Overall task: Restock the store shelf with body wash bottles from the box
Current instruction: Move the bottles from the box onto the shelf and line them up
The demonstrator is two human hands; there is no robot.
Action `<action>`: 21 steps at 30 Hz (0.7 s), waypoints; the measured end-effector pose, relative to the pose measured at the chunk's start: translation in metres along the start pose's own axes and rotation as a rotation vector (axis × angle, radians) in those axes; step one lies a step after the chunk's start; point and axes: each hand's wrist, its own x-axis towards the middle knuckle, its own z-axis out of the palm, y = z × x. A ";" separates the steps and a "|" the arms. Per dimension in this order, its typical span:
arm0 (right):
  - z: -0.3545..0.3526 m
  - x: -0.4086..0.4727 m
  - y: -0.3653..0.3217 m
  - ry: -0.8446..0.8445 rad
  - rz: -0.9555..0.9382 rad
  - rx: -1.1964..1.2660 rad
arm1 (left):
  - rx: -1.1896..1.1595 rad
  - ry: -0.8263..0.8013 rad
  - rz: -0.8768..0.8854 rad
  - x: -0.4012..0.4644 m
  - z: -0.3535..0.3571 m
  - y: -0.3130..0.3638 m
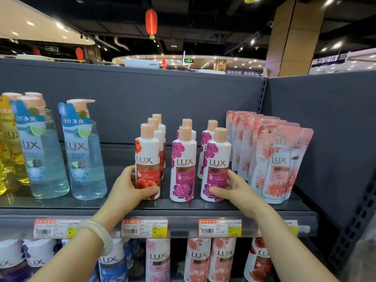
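Up front, near the shelf (154, 204) lip, the left hand (130, 188) wraps its grip round a red bottle (148, 161); the right hand (234, 189) clasps a magenta bottle (216, 165). Another magenta bottle (183, 167) stands between, narrow gaps either side; open shelf lies leftward before the blue pump bottles (81, 151).

I see three rows of white LUX bottles (184, 165) mid-shelf (122, 203); clear blue pump bottles (85, 151) left, pink refill pouches (278, 161) right, probably several deep.
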 end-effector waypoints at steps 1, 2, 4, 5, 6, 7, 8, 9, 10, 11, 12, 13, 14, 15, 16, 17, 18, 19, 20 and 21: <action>0.000 0.001 -0.001 -0.001 -0.010 0.004 | -0.008 0.006 0.003 0.000 0.000 0.000; 0.000 0.003 -0.003 -0.001 -0.020 0.009 | -0.015 0.013 0.007 0.000 0.000 0.000; 0.001 0.008 -0.008 0.002 -0.032 0.047 | -0.022 0.019 0.013 0.000 0.001 0.000; 0.001 0.011 -0.010 -0.004 -0.029 0.083 | -0.025 0.019 0.012 0.000 0.001 0.000; 0.001 0.013 -0.011 -0.015 -0.018 0.122 | -0.030 0.020 0.009 0.000 0.002 0.000; 0.001 0.015 -0.012 -0.030 -0.003 0.155 | -0.038 0.024 0.007 0.000 0.001 0.000; 0.001 0.017 -0.011 -0.039 0.010 0.182 | -0.044 0.027 0.006 0.000 0.001 0.000; 0.002 0.018 -0.011 -0.041 0.020 0.202 | -0.050 0.029 0.005 -0.001 0.001 0.001; 0.002 0.019 -0.010 -0.039 0.026 0.213 | -0.054 0.031 0.006 -0.001 0.001 0.001; 0.003 0.020 -0.009 -0.036 0.030 0.217 | -0.059 0.031 0.008 0.000 0.001 0.001; 0.003 0.021 -0.009 -0.037 0.032 0.217 | -0.063 0.030 0.011 -0.001 0.000 0.000; 0.004 0.021 -0.009 -0.041 0.033 0.212 | -0.065 0.028 0.012 -0.001 0.000 0.000; 0.004 0.021 -0.008 -0.045 0.032 0.205 | -0.068 0.028 0.014 -0.001 0.000 -0.001; 0.004 0.022 -0.008 -0.048 0.032 0.198 | -0.071 0.027 0.015 -0.001 0.000 -0.001; 0.004 0.022 -0.008 -0.049 0.034 0.197 | -0.075 0.025 0.017 -0.001 0.000 -0.001; 0.003 0.021 -0.008 -0.051 0.034 0.197 | -0.078 0.022 0.019 -0.001 0.000 -0.001; 0.003 0.021 -0.008 -0.053 0.032 0.199 | -0.082 0.019 0.021 -0.002 0.000 0.000; 0.002 0.020 -0.008 -0.053 0.027 0.203 | -0.086 0.016 0.024 -0.002 0.000 0.000; 0.001 0.019 -0.008 -0.050 0.021 0.206 | -0.092 0.015 0.026 -0.002 -0.001 0.001; 0.000 0.017 -0.007 -0.046 0.016 0.204 | -0.098 0.016 0.031 -0.002 -0.001 0.001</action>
